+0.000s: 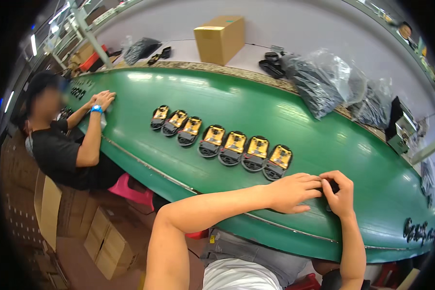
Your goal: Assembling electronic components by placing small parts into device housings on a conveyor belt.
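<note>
My left hand [295, 193] reaches to the right over the green belt, its fingers stretched out and its thumb apart. The fingertips meet my right hand [340, 193], whose fingers are bent and closed toward the thumb. A small dark thing [334, 185] shows partly under the right fingers; its kind is hidden. Left of my hands, several oval black housings with yellow inner plates lie in a slanting row. The nearest housing [278, 162] lies just beyond my left wrist, apart from it.
The green conveyor belt [188, 92] runs across in front of me. Along its far side stand a cardboard box [220, 41] and plastic bags of dark parts [319, 82]. A co-worker [58, 140] sits at the left, hands on the belt. Small black parts [420, 231] lie far right.
</note>
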Motion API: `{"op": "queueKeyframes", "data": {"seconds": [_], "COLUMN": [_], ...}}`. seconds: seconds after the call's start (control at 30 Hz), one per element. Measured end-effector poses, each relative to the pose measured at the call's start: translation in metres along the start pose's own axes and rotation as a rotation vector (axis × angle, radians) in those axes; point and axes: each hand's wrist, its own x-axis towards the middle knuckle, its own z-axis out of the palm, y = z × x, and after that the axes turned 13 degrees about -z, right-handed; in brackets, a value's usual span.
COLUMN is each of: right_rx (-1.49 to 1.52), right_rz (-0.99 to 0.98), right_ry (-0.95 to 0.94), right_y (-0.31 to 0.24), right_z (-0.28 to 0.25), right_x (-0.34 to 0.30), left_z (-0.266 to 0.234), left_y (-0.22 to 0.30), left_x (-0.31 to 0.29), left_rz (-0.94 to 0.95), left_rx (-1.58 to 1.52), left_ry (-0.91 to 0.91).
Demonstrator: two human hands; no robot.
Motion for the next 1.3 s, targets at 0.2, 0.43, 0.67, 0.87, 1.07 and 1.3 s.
{"op": "queueKeyframes", "data": {"seconds": [0.2,0.43,0.67,0.87,1.07,1.3], "right_rx": [-0.020,-0.021,-0.033,-0.091,-0.371,-0.352], "right_rz": [0.011,0.010,0.017,0.032,-0.018,0.014], "right_ry": [-0.014,-0.021,-0.016,0.000,-0.280,-0.210], "right_y": [-0.003,-0.003,-0.001,-0.007,-0.031,-0.015], "right_z": [0.002,0.006,0.006,-0.001,-0.021,-0.003], "right_x": [0.000,0.000,0.002,-0.005,-0.055,-0.020], "left_z": [0.004,0.012,0.006,0.010,-0.001,-0.030], "left_y": [-0.002,-0.008,-0.005,-0.005,0.011,-0.021], "left_x": [-0.003,-0.007,-0.007,-0.013,-0.013,-0.021], "left_rz": [0.040,0.074,0.073,0.074,0.162,-0.045], "left_rx": [-0.050,-0.021,-0.033,-0.020,-0.133,0.197], "left_ry": [0.023,0.106,0.072,0.128,0.273,0.410]}}
